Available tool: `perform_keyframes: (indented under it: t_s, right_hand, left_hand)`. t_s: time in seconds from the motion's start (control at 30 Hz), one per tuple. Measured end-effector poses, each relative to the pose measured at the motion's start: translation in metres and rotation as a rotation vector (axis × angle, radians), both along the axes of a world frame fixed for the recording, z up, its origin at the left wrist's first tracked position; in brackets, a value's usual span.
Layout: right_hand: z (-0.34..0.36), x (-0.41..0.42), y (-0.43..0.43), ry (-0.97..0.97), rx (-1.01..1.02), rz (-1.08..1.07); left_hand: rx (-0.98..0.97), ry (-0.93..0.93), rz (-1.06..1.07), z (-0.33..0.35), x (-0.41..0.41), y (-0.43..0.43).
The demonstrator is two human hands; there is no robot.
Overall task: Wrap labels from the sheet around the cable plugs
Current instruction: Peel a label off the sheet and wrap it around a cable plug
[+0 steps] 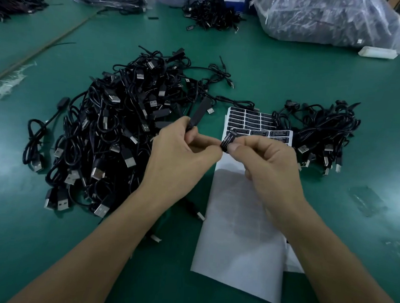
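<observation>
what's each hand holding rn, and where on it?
Left hand pinches the black cable plug at its near end. Right hand pinches a peeled label by its lower end.

Single head view, facing forward-down, close over table [293,70]; far edge seemingly warped.

table [269,69]: green
cable pile [116,127]: black, silver plug tips
label sheet [243,224]: white backing, black labels with white print
peeled label [227,140]: black, white print
plug body [197,115]: black
bags [326,18]: clear plastic over black cables
</observation>
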State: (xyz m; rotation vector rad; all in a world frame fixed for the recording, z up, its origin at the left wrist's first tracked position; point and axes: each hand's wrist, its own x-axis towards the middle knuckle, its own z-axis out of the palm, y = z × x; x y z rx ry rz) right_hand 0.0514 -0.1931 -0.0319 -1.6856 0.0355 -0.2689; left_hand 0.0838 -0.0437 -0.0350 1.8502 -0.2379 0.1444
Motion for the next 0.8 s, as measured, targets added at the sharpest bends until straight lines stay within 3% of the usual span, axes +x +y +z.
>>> perform_keyframes:
  t_s: [0.13,0.8]
  right_hand:
    - [-0.002,0.001,-0.001,0.055,0.100,0.039]
    - [-0.001,0.000,0.000,-0.050,0.041,-0.106]
  left_hand:
    - [0.019,-0.004,-0.002,-0.003,0.002,0.000]
    - [-0.043,0.075,-0.068,0.005,-0.003,-0.001]
